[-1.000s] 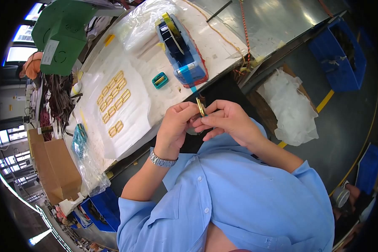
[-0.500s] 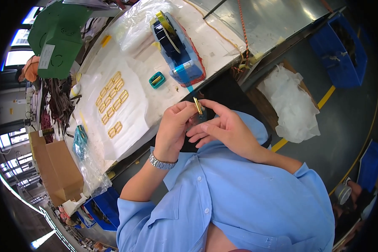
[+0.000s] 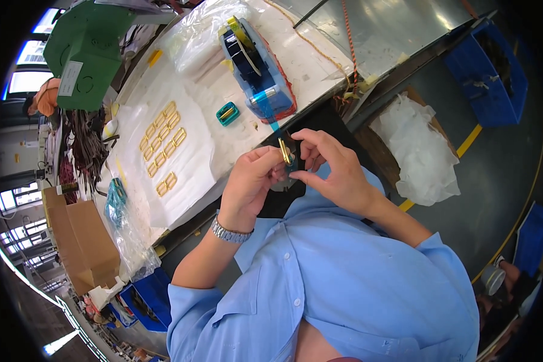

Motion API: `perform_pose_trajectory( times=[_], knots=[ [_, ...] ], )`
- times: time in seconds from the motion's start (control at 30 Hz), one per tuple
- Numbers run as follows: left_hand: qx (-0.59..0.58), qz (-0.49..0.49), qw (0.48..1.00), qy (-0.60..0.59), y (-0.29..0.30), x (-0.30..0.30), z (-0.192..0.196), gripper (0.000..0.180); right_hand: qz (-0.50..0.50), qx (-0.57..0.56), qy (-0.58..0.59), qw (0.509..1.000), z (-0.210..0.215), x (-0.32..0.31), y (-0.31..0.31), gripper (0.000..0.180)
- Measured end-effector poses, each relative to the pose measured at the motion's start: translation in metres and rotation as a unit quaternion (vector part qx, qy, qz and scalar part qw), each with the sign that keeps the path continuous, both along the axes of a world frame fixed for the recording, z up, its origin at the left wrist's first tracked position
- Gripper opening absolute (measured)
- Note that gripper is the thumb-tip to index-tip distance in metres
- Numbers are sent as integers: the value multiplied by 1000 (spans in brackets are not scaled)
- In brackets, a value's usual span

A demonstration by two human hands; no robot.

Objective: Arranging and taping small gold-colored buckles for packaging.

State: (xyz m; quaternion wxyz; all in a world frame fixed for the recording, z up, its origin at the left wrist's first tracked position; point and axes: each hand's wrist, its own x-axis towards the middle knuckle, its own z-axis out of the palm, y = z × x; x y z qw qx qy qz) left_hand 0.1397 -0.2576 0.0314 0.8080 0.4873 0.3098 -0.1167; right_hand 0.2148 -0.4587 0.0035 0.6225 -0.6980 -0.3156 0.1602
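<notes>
Just off the near edge of the workbench [image 3: 320, 66], held in the air before the blue shirt [image 3: 344, 289]: a small gold buckle [image 3: 283, 151], upright and edge-on. Pinched from both sides, by the fingertips of the left hand [image 3: 253, 184] and of the right hand [image 3: 338, 172], both closed on it. Stretched down to it from the bench, a strip of blue tape [image 3: 270, 117], drawn from the blue tape dispenser [image 3: 253, 66] that stood near the bench's near edge. Left of the dispenser, a small teal box [image 3: 227, 113]. Farther left, on a white sheet [image 3: 187, 175], rows of gold buckles [image 3: 161, 148] laid flat. On the left wrist, a metal watch [image 3: 229, 232]. Beyond the bench's right end, on the floor, crumpled white plastic [image 3: 419, 157] and a blue crate [image 3: 495, 72].
</notes>
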Motion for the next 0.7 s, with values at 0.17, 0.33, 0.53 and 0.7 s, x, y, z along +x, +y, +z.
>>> perform_pose_trajectory(
  times=[0.17,0.33,0.53,0.7],
  knots=[
    [12,14,1000,21,-3,0,6,17,-1,26,3,1000,11,12,10,78],
    [-27,7,999,42,4,4,1,21,40,65,53,996,4,30,20,80],
    [-110,34,990,78,3,11,10,10,106,91,179,974,-2,30,28,67],
    [-172,32,982,68,12,10,2,12,101,80,205,970,0,25,31,59]
  ],
)
